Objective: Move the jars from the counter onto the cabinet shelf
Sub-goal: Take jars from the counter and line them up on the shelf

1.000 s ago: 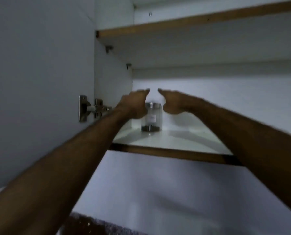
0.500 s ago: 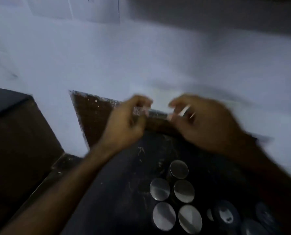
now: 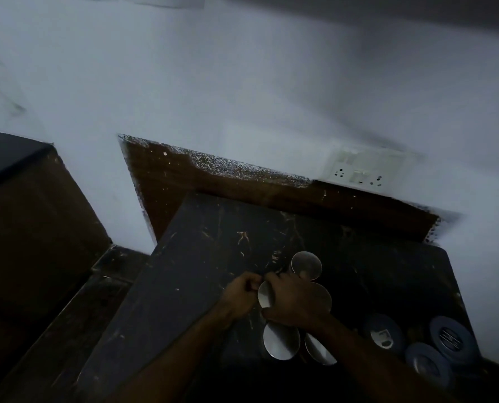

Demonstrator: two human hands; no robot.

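- Two steel-lidded jars [image 3: 281, 340] are seen nearest on the dark counter [image 3: 184, 271].
- A third jar [image 3: 265, 295] is clasped by the left hand [image 3: 240, 298] and right hand [image 3: 296, 303], fingers curled around it.
- A farther jar [image 3: 306, 264] stands behind.

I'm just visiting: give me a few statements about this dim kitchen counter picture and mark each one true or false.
1. Both hands, left hand and right hand, are closing around one silver-lidded jar. True.
2. The jars stand on a white counter. False: the counter is dark.
3. A wall socket sits above the counter's back edge. True.
4. Every lid is silver. False: some dark lids sit at the right.
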